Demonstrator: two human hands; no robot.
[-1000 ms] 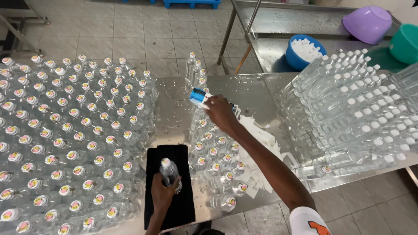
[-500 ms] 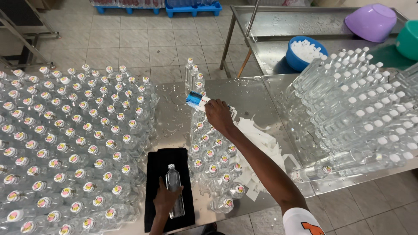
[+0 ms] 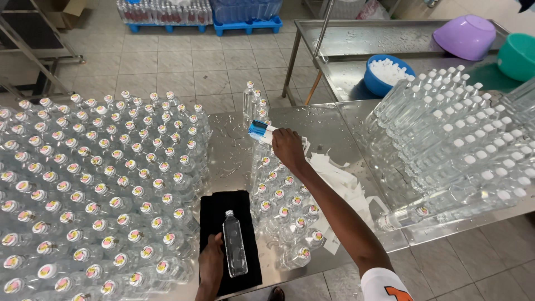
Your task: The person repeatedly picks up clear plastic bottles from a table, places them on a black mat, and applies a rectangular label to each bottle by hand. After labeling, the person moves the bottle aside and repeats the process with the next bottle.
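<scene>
The left hand (image 3: 212, 261) rests at the near edge of a black cloth (image 3: 229, 237), fingers curled loosely against the lower side of a clear bottle (image 3: 234, 246) that lies flat on the cloth, cap pointing away from the person. Whether the fingers actually grip the bottle or only touch it cannot be told. The cloth is spread on a wet steel table (image 3: 323, 120).

The right hand (image 3: 288, 146) reaches out over the middle of the table and pinches a blue and white label (image 3: 260, 130) between thumb and fingers, holding it above a block of upright capped bottles (image 3: 281, 206). Just beside that block, to the right, lies a heap of white paper strips (image 3: 340, 181).

Left of the cloth stands a much larger field of upright bottles with printed caps (image 3: 95, 189). On the right side of the table, bottles with plain white caps lie stacked on their sides (image 3: 462, 139). Behind them, on a second steel surface, sit a blue bowl of white caps (image 3: 388, 72), an overturned purple bowl (image 3: 464, 36) and a green tub (image 3: 517, 56). A blue pallet of packed bottles (image 3: 195, 14) stands on the tiled floor far off.
</scene>
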